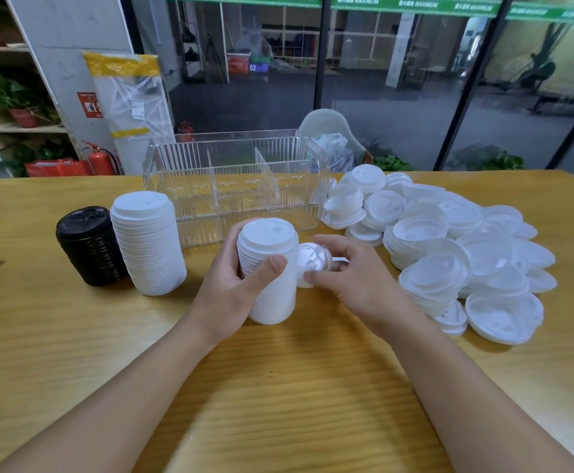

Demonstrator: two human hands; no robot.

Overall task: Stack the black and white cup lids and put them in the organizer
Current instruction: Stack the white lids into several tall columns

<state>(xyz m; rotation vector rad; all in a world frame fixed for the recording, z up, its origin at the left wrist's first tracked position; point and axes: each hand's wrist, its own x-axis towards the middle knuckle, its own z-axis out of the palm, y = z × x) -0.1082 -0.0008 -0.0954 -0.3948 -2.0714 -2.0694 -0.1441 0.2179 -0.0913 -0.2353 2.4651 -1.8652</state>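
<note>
My left hand grips a tall stack of white lids standing on the wooden table. Just right of that stack, my right hand pinches a single white lid held on edge. A finished white lid stack and a shorter black lid stack stand side by side at the left. The clear plastic organizer with dividers stands behind my hands; I see nothing inside it. A loose heap of white lids covers the table's right side.
A grey chair with a plastic bag stands behind the table. Red fire extinguishers and a wrapped panel lean at the back left. Glass walls run along the back.
</note>
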